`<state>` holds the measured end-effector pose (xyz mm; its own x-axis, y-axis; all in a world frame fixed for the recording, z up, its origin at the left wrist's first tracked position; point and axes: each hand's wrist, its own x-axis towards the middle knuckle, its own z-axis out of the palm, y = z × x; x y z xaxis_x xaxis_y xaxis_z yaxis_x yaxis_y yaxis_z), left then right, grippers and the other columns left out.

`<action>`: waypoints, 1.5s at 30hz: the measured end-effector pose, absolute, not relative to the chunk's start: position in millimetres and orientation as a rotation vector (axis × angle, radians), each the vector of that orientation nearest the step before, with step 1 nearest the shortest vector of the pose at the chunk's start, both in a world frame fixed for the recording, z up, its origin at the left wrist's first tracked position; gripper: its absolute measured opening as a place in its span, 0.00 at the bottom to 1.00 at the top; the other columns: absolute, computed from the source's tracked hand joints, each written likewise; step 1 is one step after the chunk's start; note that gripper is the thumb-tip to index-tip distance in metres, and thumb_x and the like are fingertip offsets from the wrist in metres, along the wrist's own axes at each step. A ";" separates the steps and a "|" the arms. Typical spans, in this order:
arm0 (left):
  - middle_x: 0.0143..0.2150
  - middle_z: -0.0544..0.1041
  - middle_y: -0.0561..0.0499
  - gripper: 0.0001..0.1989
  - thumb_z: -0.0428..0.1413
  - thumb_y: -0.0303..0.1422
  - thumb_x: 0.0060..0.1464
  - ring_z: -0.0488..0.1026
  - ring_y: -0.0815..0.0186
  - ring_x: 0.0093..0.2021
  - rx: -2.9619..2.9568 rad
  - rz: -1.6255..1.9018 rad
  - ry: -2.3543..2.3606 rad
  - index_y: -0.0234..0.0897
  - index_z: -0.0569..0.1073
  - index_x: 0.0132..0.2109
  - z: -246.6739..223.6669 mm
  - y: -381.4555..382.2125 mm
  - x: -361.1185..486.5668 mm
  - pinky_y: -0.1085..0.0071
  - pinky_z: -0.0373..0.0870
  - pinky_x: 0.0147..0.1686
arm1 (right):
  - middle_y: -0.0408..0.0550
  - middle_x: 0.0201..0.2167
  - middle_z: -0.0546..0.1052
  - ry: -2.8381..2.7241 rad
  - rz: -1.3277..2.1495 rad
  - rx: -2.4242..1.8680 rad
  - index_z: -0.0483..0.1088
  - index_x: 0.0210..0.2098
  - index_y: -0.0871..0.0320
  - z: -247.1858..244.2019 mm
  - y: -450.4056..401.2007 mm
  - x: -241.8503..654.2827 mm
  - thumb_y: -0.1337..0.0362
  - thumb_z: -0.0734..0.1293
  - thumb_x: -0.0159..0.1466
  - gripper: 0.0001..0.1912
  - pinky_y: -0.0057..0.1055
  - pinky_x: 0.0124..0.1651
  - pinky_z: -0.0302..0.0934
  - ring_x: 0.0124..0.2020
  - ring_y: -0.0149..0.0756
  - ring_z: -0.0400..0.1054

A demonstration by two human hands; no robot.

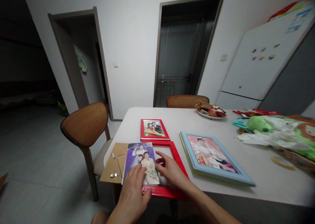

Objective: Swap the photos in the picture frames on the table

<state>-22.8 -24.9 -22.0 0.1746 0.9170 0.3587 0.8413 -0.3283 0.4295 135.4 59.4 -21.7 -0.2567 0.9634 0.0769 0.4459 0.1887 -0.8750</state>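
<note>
A photo print (148, 174) with a purple background lies partly over a red picture frame (177, 158) and partly over a brown backing board (111, 166) with metal clips. My left hand (134, 189) rests on the photo's lower left part, its thumb apart near the frame's red lower bar. At the photo's right edge is my right hand (171, 171), fingers curved and apart, over the frame's opening. Behind them lies a smaller red framed photo (154, 129). To the right, a light blue frame (214, 155) with a pink picture rests on top of a green-edged one.
The white table (182, 119) carries a plate of food (211, 111) at the back, green and white plastic bags (273, 128) and a tape roll (283, 163) on the right. Wooden chairs (85, 125) stand at the left and behind. The table's front edge is close.
</note>
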 end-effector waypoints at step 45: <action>0.51 0.68 0.41 0.19 0.48 0.25 0.45 0.61 0.57 0.53 2.117 0.925 1.641 0.32 0.67 0.47 -25.5 -9.3 -1.6 0.57 0.58 0.52 | 0.49 0.30 0.76 -1.373 1.216 -1.352 0.63 0.47 0.62 -29.5 96.3 178.2 0.68 0.56 0.49 0.25 0.28 0.27 0.62 0.27 0.36 0.70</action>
